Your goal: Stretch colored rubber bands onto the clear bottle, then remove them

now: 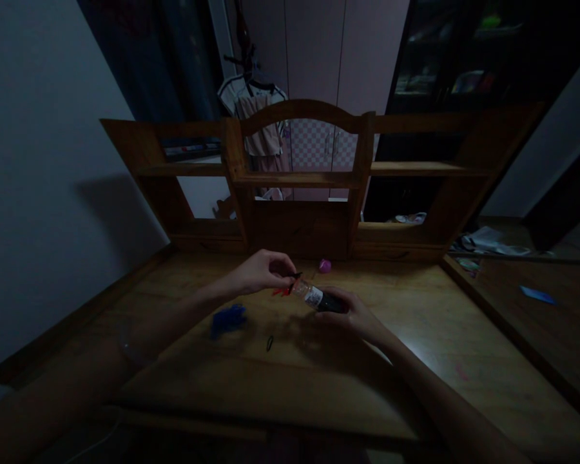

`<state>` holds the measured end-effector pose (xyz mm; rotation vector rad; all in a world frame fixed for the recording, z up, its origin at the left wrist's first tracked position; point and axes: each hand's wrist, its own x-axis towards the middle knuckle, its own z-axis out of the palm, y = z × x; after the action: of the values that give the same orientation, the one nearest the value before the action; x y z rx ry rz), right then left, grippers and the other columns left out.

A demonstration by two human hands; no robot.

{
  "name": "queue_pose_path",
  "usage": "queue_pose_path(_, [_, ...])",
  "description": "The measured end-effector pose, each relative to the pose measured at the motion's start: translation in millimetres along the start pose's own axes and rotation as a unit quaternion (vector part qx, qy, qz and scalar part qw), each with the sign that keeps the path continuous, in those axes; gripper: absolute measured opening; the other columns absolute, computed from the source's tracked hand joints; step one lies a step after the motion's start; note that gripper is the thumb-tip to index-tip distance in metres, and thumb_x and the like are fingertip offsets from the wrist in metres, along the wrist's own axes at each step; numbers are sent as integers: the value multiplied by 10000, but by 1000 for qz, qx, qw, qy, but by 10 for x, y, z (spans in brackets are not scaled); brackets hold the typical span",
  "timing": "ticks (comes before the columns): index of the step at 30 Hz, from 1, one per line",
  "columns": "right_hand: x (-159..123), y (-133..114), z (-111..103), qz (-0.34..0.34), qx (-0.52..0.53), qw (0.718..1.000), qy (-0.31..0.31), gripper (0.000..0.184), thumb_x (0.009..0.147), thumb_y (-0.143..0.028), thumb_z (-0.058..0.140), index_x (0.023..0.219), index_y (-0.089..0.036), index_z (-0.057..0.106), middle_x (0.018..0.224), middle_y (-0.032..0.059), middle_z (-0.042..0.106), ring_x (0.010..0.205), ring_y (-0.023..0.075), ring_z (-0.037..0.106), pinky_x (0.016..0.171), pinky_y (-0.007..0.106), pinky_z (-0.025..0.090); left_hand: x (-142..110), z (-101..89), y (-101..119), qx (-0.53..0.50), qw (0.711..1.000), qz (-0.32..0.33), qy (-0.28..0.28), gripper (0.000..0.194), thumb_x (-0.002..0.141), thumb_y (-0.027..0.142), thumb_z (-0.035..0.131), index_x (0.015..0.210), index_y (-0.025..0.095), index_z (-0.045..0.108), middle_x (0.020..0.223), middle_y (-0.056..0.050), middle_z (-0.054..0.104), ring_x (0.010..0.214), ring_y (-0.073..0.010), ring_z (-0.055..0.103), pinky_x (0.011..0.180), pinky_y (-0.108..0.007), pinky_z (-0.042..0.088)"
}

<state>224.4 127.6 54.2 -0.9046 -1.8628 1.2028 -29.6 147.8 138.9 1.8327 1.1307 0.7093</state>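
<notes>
My right hand [343,310] is wrapped round a small clear bottle [314,296], dark in its lower part and with a white label. The bottle lies tilted above the table, its mouth towards my left hand [265,270]. That hand is closed, thumb and fingers pinched at a small dark piece [297,276] right by the bottle's mouth; its kind is too dim to tell. Just behind the mouth a red thing [281,291] shows in part. Nearer to me, a blue bunched thing [228,319] and a small dark loop [269,343] lie on the table.
Beyond the hands, a round purple thing on a thin stick [324,265] lies on the wooden table [251,380]. A wooden shelf unit [299,180] rises along the back edge. To the right, a lower wooden surface holds a blue packet [537,294] and plastic bags [493,243].
</notes>
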Motion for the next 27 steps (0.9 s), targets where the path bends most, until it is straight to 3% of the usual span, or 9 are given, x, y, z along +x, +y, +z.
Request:
queue_pose_path(4, [4, 3, 3, 15, 4, 1000, 10, 521, 679, -363, 789, 1165, -209, 680, 1084, 36, 685, 1003, 263, 612, 904, 385, 455, 20, 123, -11, 6, 1000, 8, 12, 223, 667, 245, 747, 843, 124, 683, 785, -49, 722, 680, -140, 655, 651, -243, 504])
queue_pose_path(12, [-21, -75, 10, 14, 25, 1000, 2, 525, 701, -337, 768, 1201, -215, 665, 1128, 34, 684, 1020, 254, 614, 927, 377, 445, 18, 131, -71, 106, 994, 18, 34, 164, 717, 248, 720, 836, 146, 767, 738, -50, 731, 674, -162, 657, 613, -231, 477])
queue_pose_path(16, [-28, -98, 12, 27, 24, 999, 5, 516, 702, -341, 752, 1191, -202, 667, 1117, 46, 683, 1011, 255, 612, 922, 389, 447, -21, 174, -3, 157, 982, 91, 48, 127, 758, 267, 714, 819, 178, 781, 814, -49, 719, 732, -157, 653, 649, -228, 473])
queue_pose_path(19, [-26, -106, -3, 42, 24, 999, 22, 505, 700, -352, 742, 1171, -187, 671, 1085, 56, 686, 988, 249, 612, 903, 391, 454, -42, 163, 107, 171, 976, 131, 22, 152, 821, 241, 652, 877, 179, 779, 899, -59, 708, 807, -157, 652, 704, -229, 478])
queue_pose_path(23, [-15, -93, -31, 52, 25, 998, 33, 485, 693, -355, 741, 1146, -192, 675, 1039, 48, 686, 931, 226, 611, 846, 369, 471, -53, 104, 239, 184, 975, 122, -23, 219, 839, 151, 591, 976, 184, 758, 952, -55, 733, 878, -169, 669, 778, -249, 485])
queue_pose_path(27, [-8, -59, -34, 67, 36, 997, 33, 484, 706, -356, 734, 1161, -204, 664, 997, 43, 681, 838, 199, 605, 743, 332, 482, -47, 61, 280, 147, 985, 95, -7, 215, 827, 194, 627, 1014, 204, 732, 960, -41, 753, 898, -187, 691, 812, -282, 506])
